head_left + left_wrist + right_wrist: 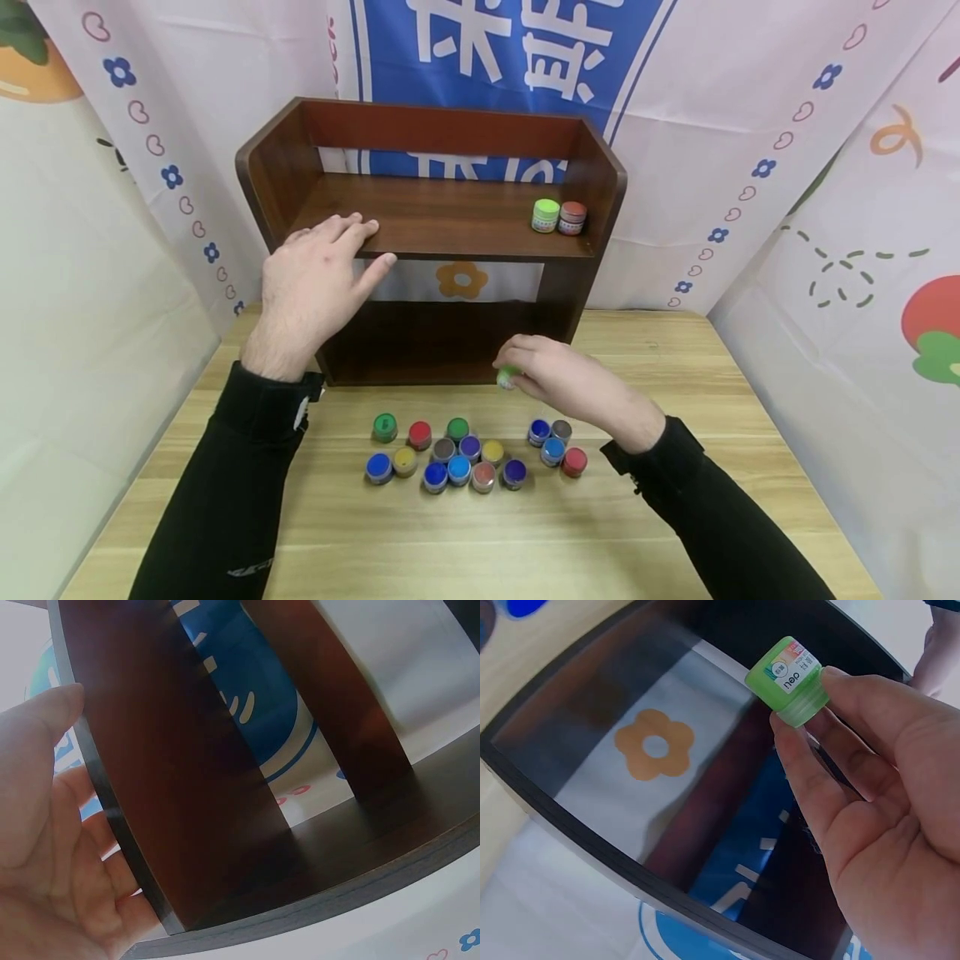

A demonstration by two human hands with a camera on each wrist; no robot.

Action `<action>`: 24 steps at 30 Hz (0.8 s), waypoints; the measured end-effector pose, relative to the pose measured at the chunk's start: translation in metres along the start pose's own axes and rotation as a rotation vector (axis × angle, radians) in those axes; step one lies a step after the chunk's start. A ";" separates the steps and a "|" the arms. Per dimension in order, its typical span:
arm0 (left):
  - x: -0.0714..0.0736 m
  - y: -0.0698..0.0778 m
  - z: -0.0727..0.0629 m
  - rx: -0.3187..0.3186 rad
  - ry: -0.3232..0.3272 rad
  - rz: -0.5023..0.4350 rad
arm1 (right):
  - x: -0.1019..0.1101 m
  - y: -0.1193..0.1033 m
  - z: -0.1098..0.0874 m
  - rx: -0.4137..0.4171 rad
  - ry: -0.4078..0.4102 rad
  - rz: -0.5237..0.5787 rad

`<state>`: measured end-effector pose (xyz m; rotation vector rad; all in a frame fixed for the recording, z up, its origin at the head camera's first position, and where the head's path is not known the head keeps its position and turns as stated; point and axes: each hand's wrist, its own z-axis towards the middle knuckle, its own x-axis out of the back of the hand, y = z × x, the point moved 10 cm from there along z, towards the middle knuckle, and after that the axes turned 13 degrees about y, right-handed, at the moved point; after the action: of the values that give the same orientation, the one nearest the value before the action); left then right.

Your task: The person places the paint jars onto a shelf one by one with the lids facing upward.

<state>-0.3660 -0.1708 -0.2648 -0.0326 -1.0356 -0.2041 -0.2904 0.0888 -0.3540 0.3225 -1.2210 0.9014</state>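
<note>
Pinching a small, light-green, see-through jar [784, 671] between thumb and fingertips, the right hand [558, 375] holds it near the lower front of the dark-brown wooden shelf unit [277, 171]. The jar's white label reads "deli". The left hand [315, 275], fingers loosely extended, rests on the middle board [450, 217]'s front edge.

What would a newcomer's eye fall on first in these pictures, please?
Probably the dark brown wooden shelf at the back of the pale wooden table, with the left hand at its upper board. Next come the small light green jar in the right hand and the round coloured jars on the table.
</note>
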 end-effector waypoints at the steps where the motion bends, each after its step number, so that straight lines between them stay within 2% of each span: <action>1: 0.000 0.000 0.000 -0.001 0.001 -0.002 | 0.002 -0.001 0.001 0.004 0.005 -0.002; 24: 0.001 0.001 -0.001 -0.010 0.003 -0.004 | 0.055 -0.018 0.018 0.079 0.112 -0.050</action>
<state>-0.3649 -0.1704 -0.2647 -0.0395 -1.0320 -0.2134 -0.2854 0.0890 -0.2935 0.3596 -1.0717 0.9139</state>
